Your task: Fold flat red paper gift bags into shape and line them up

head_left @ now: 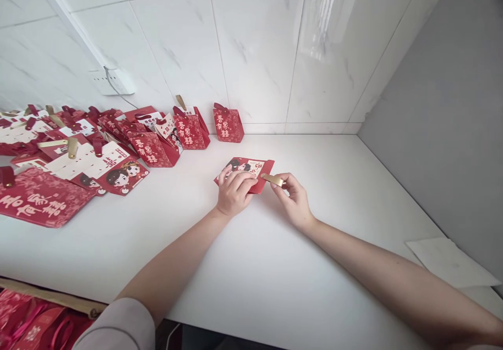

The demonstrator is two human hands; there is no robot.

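Observation:
A red gift box with cartoon figures and lettering lies on its side on the white table. My left hand rests over its front, fingers spread across the printed panel and hiding part of it. At the box's right end is a gold ribbon loop, pinched between the thumb and fingers of my right hand. Where the ribbon meets the box is too small to make out clearly.
Several finished-looking red boxes crowd the left side; one box stands alone by the tiled wall. A white sheet lies at the right edge. More red boxes sit in a carton below the table. A socket with a cable is on the wall.

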